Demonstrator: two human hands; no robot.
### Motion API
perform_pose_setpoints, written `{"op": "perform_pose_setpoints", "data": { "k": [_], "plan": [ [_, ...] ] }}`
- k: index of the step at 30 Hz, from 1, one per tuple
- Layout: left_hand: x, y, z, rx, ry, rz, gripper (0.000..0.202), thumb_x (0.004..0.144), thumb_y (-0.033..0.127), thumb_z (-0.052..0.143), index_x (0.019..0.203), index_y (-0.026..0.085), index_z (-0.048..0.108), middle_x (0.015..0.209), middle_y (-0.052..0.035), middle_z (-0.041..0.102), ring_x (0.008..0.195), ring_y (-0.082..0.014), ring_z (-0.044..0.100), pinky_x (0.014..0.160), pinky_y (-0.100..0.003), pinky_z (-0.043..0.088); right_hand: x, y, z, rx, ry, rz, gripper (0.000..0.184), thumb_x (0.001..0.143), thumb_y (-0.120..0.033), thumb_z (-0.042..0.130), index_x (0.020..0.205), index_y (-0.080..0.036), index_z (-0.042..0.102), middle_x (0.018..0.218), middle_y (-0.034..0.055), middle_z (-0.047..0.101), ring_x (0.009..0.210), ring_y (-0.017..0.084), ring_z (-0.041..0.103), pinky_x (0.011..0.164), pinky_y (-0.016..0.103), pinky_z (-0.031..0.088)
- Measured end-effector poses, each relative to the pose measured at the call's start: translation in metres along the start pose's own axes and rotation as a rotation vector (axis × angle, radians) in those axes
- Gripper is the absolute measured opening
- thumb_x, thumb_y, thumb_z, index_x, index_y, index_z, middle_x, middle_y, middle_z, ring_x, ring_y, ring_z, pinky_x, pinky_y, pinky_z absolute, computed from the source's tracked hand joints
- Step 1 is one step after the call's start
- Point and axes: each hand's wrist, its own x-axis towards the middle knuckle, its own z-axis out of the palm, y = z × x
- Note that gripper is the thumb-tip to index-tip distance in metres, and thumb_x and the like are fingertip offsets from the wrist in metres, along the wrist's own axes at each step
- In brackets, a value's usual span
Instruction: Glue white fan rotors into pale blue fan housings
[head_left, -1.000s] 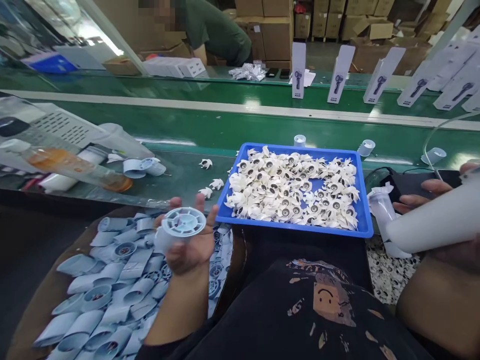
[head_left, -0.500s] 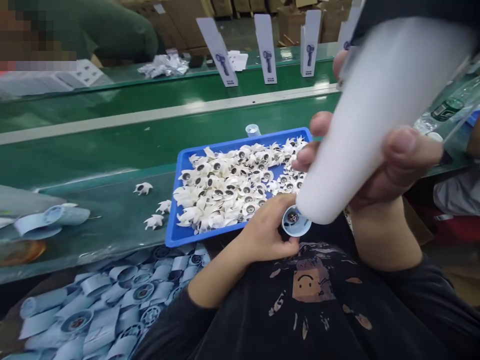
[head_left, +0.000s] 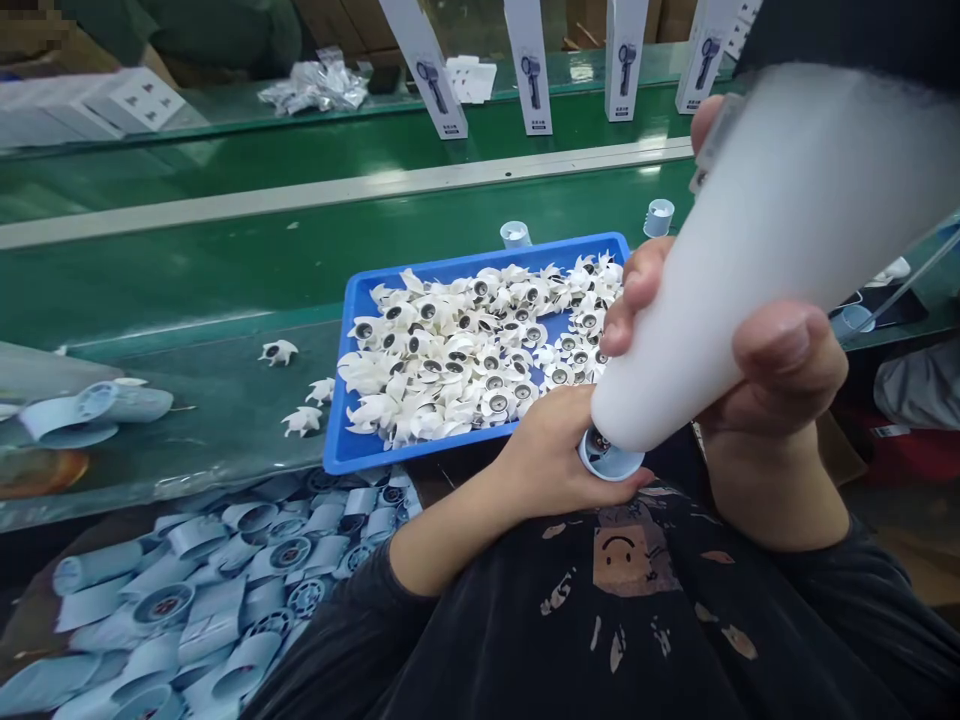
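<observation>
My left hand (head_left: pixel 551 455) is wrapped round a light-blue round fan housing (head_left: pixel 613 463), its opening turned up. Inside the housing a dark and reddish centre shows in part. My right hand (head_left: pixel 780 380) grips a large white tapered cylinder (head_left: pixel 750 260) with a dark upper end. Its rounded lower end covers part of the housing's opening; whether the two touch I cannot tell. Just beyond my hands lies a blue tray (head_left: pixel 420 452) heaped with white fan blades (head_left: pixel 450 350).
Several light-blue housings (head_left: pixel 217 610) are piled at lower left. Loose white blades (head_left: pixel 302 421) lie left of the tray. Two small light-blue cups (head_left: pixel 515 234) stand behind it. Tall white boxes (head_left: pixel 531 80) line the far ledge, near plastic bags (head_left: pixel 319 85).
The white cylinder's lower end has shifted over the housing's opening and hides more of it. Both hands keep their grip. The camera view has tilted slightly downward.
</observation>
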Motion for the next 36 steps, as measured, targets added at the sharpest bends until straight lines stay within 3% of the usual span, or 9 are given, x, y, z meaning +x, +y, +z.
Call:
{"op": "perform_pose_setpoints", "data": {
  "k": [8,15,19,22,27,29,32,34,36],
  "plan": [
    [0.0,0.0,0.001,0.037,0.01,0.017,0.028,0.074,0.045,0.067,0.079,0.02,0.056,0.071,-0.0004,0.063,0.064,-0.0158,0.059,0.059,-0.029,0.049,-0.001,0.0,0.004,0.017,0.036,-0.057,0.048,0.07,-0.068,0.069,0.064,-0.021,0.061,0.08,0.004,0.062,0.087,0.026,0.066,0.085,0.047,0.058],
    [0.0,-0.003,0.001,0.062,0.028,0.044,0.029,0.076,0.046,0.066,0.081,0.019,0.056,0.072,-0.0013,0.063,0.064,-0.0164,0.06,0.058,-0.029,0.049,-0.001,0.003,0.003,-0.021,0.026,-0.025,0.06,0.066,-0.078,0.064,0.092,-0.024,0.065,0.082,0.0044,0.061,0.092,0.027,0.065,0.087,0.046,0.057],
    [-0.001,-0.003,0.001,0.052,0.021,0.021,0.029,0.077,0.046,0.067,0.081,0.018,0.057,0.073,-0.0016,0.064,0.066,-0.0174,0.061,0.059,-0.029,0.048,0.0,0.006,0.002,0.018,0.04,-0.075,0.046,0.072,-0.067,0.069,0.086,-0.023,0.065,0.083,0.0033,0.063,0.087,0.024,0.067,0.083,0.042,0.058],
    [0.001,0.002,0.0,0.005,-0.065,-0.071,0.034,0.074,0.049,0.071,0.084,0.019,0.059,0.077,-0.0023,0.066,0.069,-0.0189,0.063,0.062,-0.03,0.05,0.004,0.011,-0.002,0.091,-0.034,-0.051,0.033,0.07,-0.048,0.079,0.084,-0.022,0.066,0.086,0.0021,0.065,0.074,0.019,0.067,0.069,0.035,0.06],
    [-0.002,-0.016,-0.018,0.106,-0.32,-0.243,0.07,0.068,0.047,0.079,0.128,0.023,0.052,0.109,-0.0071,0.071,0.089,-0.0259,0.069,0.072,-0.035,0.054,0.004,0.014,-0.023,0.079,0.095,-0.07,0.041,0.063,-0.048,0.084,0.086,-0.02,0.066,0.082,0.0004,0.067,0.065,0.016,0.066,0.057,0.028,0.058],
    [-0.01,-0.042,-0.031,0.203,-0.186,-0.245,0.069,0.07,0.047,0.078,0.13,0.024,0.052,0.115,-0.0082,0.07,0.096,-0.0269,0.069,0.078,-0.037,0.055,0.0,0.012,-0.041,0.024,0.192,-0.08,0.045,0.057,-0.048,0.086,0.086,-0.02,0.065,0.08,-0.0005,0.067,0.062,0.015,0.066,0.056,0.029,0.058],
    [-0.025,-0.088,-0.049,0.253,0.278,-0.227,0.052,0.071,0.051,0.077,0.111,0.022,0.06,0.103,-0.0063,0.072,0.093,-0.0241,0.07,0.082,-0.037,0.055,-0.006,0.011,-0.069,-0.127,0.35,-0.099,0.05,0.051,-0.05,0.088,0.084,-0.02,0.064,0.076,-0.0008,0.066,0.058,0.015,0.065,0.053,0.029,0.058],
    [-0.032,-0.109,-0.055,0.196,0.553,-0.166,0.047,0.072,0.053,0.075,0.103,0.021,0.059,0.091,-0.0038,0.072,0.085,-0.0214,0.07,0.079,-0.036,0.055,-0.012,0.015,-0.084,-0.253,0.466,-0.169,0.056,0.049,-0.055,0.087,0.088,-0.021,0.065,0.088,0.0019,0.065,0.062,0.016,0.066,0.053,0.03,0.057],
    [-0.035,-0.118,-0.055,0.117,0.668,-0.1,0.046,0.073,0.054,0.074,0.102,0.021,0.057,0.087,-0.0022,0.071,0.08,-0.0196,0.07,0.076,-0.035,0.056,-0.02,0.021,-0.091,-0.445,0.53,-0.204,0.068,0.052,-0.07,0.079,0.101,-0.025,0.065,0.116,0.0059,0.059,0.085,0.022,0.067,0.063,0.036,0.057]
  ]
}}
